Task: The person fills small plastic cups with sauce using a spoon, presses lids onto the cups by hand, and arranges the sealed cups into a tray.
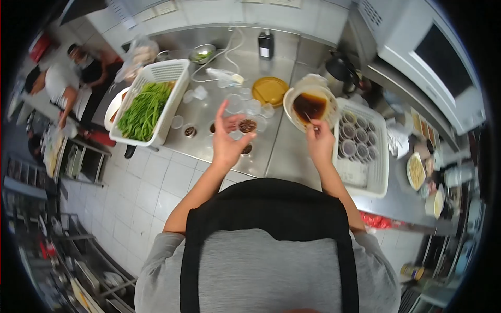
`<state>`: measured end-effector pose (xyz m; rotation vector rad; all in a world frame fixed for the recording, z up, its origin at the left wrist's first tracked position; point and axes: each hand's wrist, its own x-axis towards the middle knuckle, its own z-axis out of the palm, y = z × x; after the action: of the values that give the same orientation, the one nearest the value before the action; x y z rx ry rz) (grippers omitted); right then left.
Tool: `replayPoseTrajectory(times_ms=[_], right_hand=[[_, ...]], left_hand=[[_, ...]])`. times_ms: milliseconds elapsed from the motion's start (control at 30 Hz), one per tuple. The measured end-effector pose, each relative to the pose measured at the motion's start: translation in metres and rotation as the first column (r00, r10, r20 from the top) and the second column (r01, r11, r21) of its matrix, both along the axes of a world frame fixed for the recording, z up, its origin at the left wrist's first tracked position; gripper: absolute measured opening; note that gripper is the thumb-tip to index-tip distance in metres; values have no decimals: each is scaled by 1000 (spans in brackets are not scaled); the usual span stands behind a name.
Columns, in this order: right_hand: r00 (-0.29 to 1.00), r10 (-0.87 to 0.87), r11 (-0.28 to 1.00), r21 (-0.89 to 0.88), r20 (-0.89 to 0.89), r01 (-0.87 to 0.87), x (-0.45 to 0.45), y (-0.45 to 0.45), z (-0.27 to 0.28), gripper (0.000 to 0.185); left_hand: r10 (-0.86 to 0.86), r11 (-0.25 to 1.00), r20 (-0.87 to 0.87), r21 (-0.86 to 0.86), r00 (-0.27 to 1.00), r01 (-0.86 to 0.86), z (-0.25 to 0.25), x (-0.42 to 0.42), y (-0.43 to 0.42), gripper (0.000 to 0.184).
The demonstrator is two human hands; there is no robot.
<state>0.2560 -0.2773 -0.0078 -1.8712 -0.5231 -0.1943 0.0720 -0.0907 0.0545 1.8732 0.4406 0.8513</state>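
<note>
Pinching a thin utensil in closed fingertips, the right hand holds it at the brown liquid inside a pale bowl on the steel counter. To the left, the left hand has thumb and index finger wide apart beside a small cup of dark bits; I cannot tell whether it grips the cup. A yellow plate lies on the far side; a white crate stands right, a basket of greens left.

A pale tiled floor runs below a stainless steel counter against a white tiled wall.
</note>
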Motion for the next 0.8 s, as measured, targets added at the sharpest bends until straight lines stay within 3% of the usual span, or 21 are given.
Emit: replayPoseTrajectory(times_ms=[367, 800], right_hand=[[999, 44, 985, 168, 12, -45, -8, 22, 3, 15], [992, 68, 991, 111, 106, -80, -18, 22, 19, 13]], left_hand=[[-42, 997, 88, -65, 995, 48, -4, 2, 5, 100], [-15, 999, 84, -40, 996, 19, -8, 1, 5, 100]])
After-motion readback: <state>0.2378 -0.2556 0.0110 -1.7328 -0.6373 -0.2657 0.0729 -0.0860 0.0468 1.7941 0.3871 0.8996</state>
